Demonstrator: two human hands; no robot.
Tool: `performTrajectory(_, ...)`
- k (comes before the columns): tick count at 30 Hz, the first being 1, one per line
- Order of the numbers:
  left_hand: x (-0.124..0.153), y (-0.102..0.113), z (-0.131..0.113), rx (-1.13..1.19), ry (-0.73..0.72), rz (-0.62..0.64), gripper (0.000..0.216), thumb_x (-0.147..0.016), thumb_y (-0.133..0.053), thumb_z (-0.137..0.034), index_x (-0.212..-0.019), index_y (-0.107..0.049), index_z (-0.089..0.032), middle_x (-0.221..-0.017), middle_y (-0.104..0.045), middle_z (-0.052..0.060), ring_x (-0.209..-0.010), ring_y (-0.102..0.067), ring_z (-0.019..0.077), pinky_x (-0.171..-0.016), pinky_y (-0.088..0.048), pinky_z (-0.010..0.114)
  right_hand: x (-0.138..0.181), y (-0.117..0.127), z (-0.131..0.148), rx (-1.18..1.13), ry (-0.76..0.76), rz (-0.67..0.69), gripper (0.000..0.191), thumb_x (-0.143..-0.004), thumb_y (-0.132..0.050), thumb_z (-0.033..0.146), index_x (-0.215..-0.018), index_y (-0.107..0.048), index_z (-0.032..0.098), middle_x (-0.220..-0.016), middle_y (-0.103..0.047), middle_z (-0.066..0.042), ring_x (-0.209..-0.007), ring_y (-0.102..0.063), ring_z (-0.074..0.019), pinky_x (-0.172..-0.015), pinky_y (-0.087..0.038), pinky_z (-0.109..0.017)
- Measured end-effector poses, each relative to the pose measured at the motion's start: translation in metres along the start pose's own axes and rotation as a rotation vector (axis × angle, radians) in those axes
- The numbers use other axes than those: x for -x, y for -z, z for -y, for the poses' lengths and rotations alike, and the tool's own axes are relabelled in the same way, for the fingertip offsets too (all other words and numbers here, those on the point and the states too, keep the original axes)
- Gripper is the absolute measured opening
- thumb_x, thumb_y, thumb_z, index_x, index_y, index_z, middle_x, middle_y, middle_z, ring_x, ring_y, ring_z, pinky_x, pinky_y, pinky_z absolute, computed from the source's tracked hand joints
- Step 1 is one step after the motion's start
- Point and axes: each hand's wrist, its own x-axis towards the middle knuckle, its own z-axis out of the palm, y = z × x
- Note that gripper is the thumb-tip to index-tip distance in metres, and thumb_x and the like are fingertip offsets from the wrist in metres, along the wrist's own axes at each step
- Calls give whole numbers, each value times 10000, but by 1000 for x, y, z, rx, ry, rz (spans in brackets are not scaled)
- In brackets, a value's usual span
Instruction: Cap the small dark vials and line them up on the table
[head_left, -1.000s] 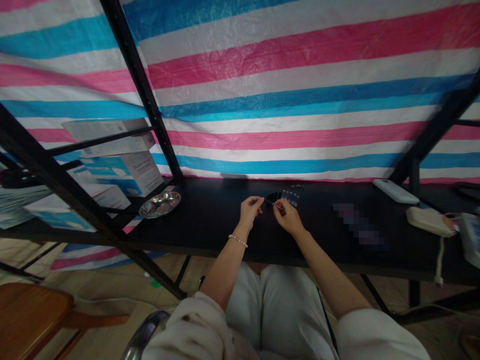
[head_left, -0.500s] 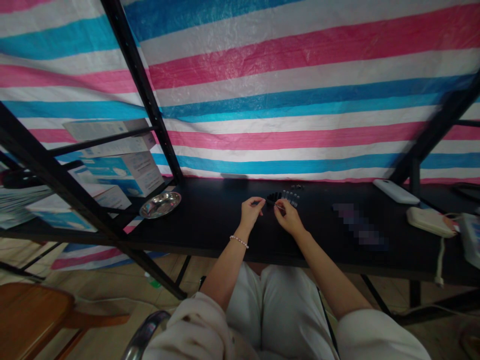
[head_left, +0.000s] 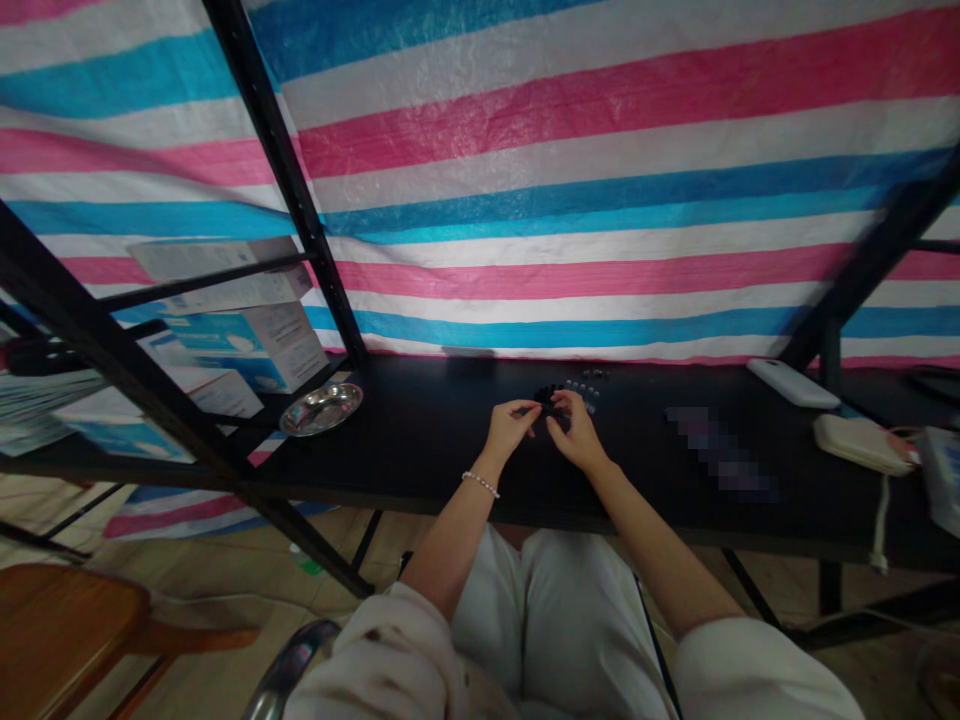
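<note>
My left hand (head_left: 512, 428) is closed in a pinch, with a pale beaded bracelet on its wrist. Between its fingertips is a small dark piece (head_left: 550, 409), too small for me to name. My right hand (head_left: 577, 432) meets it from the other side, thumb and forefinger curled about the same piece. Just behind the fingers lie several small black pieces (head_left: 549, 391) in a row, partly hidden by my hands. Beside them are several small clear or greyish pieces (head_left: 585, 388). A few tiny shiny bits (head_left: 598, 374) lie farther back.
On the black table (head_left: 420, 450), a round metal dish (head_left: 321, 410) stands at left, near stacked boxes (head_left: 255, 345) behind a black frame post. To the right are a blurred-out object (head_left: 716, 455), a white case (head_left: 791, 384) and a white power strip (head_left: 861, 444) with a cable.
My hands have drawn closer together, the left shifting slightly right. The thin piece seen in the right fingers before is no longer distinct; both hands now meet at the dark piece.
</note>
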Motion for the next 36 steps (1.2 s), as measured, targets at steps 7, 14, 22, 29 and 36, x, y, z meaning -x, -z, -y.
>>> performTrajectory(7,-1,1,1,55,29,53,346,-666,-675,-360,-897,-692,-104,-543,-612,20,-411,-498,73,-429,-330,192,0,0,-2,-7,6,-2,485,-729,-506,182,-1185,-346,214,-1110,-474,-101,-925,-515,-197,-860,-444,-405)
performTrajectory(14,1,1,-1,79,17,62,316,-671,-673,-336,-882,-694,-102,-599,-634,34,-415,-502,66,-420,-330,188,0,0,-3,-28,-9,-2,486,-722,-505,175,-1180,-348,213,-1109,-477,-100,-908,-517,-192,-845,-448,-397)
performTrajectory(22,1,0,1,83,-47,72,290,-647,-694,-328,-844,-696,-115,-793,-673,72,-434,-526,62,-440,-387,197,-1,0,-3,-42,-21,-7,488,-715,-507,165,-1176,-352,211,-1101,-476,-96,-880,-521,-180,-840,-454,-396)
performTrajectory(29,2,0,2,83,-78,83,296,-658,-687,-330,-859,-695,-113,-810,-674,78,-430,-527,62,-443,-413,203,0,0,1,-75,-47,14,483,-719,-504,166,-1173,-346,211,-1038,-488,-88,-787,-527,-159,-748,-490,-360)
performTrajectory(36,2,-2,4,101,-138,111,311,-661,-682,-342,-877,-697,-118,-989,-645,110,-459,-545,54,-438,-460,205,0,-1,-4,-63,-59,32,486,-723,-492,163,-1184,-343,205,-1024,-496,-85,-781,-531,-157,-742,-486,-352)
